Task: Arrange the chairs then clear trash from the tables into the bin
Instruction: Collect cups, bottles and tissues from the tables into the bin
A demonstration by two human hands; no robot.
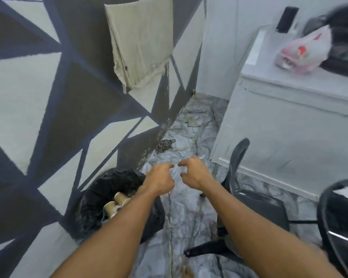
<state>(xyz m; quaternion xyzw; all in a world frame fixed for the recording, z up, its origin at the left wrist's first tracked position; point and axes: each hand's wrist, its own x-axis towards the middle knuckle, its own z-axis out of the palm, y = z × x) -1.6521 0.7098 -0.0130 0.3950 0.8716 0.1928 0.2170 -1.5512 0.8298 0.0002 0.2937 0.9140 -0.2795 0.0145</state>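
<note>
A bin (92,199) lined with a black bag stands on the floor against the patterned wall, with brown paper cups (117,202) inside it. My left hand (159,177) hovers over the bin's right rim. My right hand (191,171) is a little to its right, above the floor. The fingers of both hands are curled and pinch a thin, blurred piece of clear plastic (176,170) stretched between them. One black office chair (255,199) stands just right of my right arm, and another (340,215) sits at the right edge.
A white table (301,109) fills the right side, carrying a white and red plastic bag (303,51) and a black bag (346,37). A beige cloth (141,41) hangs on the wall. Small debris (165,145) lies on the marble floor near the wall.
</note>
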